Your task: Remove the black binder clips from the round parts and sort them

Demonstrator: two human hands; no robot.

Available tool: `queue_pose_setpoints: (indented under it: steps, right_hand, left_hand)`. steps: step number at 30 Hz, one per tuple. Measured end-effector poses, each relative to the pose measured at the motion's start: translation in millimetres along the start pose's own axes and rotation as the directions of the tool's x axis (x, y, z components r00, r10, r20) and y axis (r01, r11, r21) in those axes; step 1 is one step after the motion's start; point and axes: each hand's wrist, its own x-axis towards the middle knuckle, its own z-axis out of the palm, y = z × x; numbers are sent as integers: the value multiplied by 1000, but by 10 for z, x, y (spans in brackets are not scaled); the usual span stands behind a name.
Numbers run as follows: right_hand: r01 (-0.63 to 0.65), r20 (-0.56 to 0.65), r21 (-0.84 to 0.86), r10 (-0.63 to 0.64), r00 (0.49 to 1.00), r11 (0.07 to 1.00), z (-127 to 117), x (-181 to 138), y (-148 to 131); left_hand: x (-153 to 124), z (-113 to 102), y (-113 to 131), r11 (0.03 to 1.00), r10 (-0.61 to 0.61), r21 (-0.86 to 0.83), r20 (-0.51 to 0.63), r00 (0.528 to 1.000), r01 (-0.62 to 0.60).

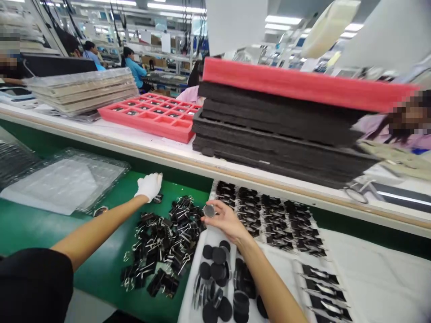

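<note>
My left hand (149, 186), in a white glove, reaches to the far side of the green work surface (101, 242). Its fingers are curled, and whatever they hold is hidden. Just below it lies a black binder clip (157, 198). A loose pile of binder clips (164, 242) spreads between my two arms. Bare-fingered, my right hand (227, 220) pinches a small round grey disc (209, 211) by its edge. Under that arm, a white tray (188, 291) holds several round black discs (218, 271), some flat and some on edge.
Rows of binder clips (272, 220) fill a white tray right of my hand; more clips (325, 291) lie nearer. Clear plastic trays (101, 170) lie left. On the raised shelf stand a red compartment tray (148, 128) and stacked black foam trays (269, 139). People sit beyond.
</note>
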Motion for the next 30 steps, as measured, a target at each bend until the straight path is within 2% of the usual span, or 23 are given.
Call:
queue_pose_setpoints:
  steps: [5, 8, 12, 16, 20, 23, 26, 30]
  right_hand:
    - [-3, -68, -242, -14, 998, 970, -19, 103, -22]
    - [37, -44, -459, -64, 997, 888, 73, 284, -62]
    - [114, 41, -727, -123, 992, 677, 396, 674, -83]
    - [145, 104, -896, -120, 987, 419, 806, 1102, -13]
    - [143, 127, -977, -107, 986, 160, 1071, 1345, 101]
    - [178, 175, -984, -95, 980, 18, 1170, 1390, 189]
    - [206, 210, -977, -80, 974, -60, 1221, 1391, 279]
    - [212, 220, -972, -84, 972, -101, 1230, 1400, 370]
  left_hand:
    - [7, 115, -26, 999, -30, -21, 24, 999, 30]
    - [0, 157, -44, 997, -60, -50, 41, 997, 62]
    - [-26, 178, -56, 994, -70, -83, 31, 997, 73]
    - [-33, 219, -64, 991, -92, -93, 4, 996, 92]
    - [-25, 268, -76, 987, -123, -108, -10, 992, 122]
    - [-19, 294, -85, 984, -127, -126, -11, 992, 124]
    - [-18, 309, -90, 983, -125, -139, -9, 992, 123]
    - [-19, 326, -90, 982, -118, -148, -5, 993, 116]
